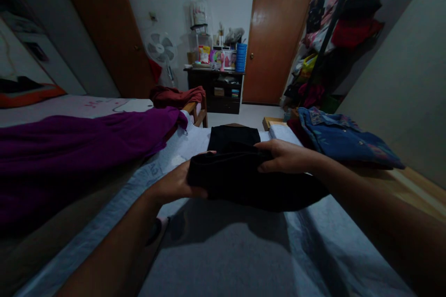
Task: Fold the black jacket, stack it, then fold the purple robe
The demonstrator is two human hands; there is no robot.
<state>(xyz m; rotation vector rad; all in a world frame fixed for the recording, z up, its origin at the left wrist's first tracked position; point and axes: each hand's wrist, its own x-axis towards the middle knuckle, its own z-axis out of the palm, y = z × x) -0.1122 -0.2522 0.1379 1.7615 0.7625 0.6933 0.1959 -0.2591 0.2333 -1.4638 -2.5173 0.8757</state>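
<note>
A black garment (244, 181), partly folded, hangs between my two hands above a light sheet-covered surface (223, 260). Its exact kind does not show. My left hand (179, 183) grips the garment's left end, with the thumb on the near side and part of the fingers hidden behind the cloth. The fingers of my right hand (282, 155) pinch its upper edge right of the middle. Beyond my hands, another flat black cloth (235, 135) lies on the far part of the surface; whether it joins the held garment is hidden.
A purple cloth (90, 139) drapes along the left. Folded blue denim clothing (334, 134) lies at the right. Past the far end stand a dark cabinet (214, 93), a white fan (162, 48) and a wooden door (275, 32). Clothes and bags (358, 18) hang at the upper right.
</note>
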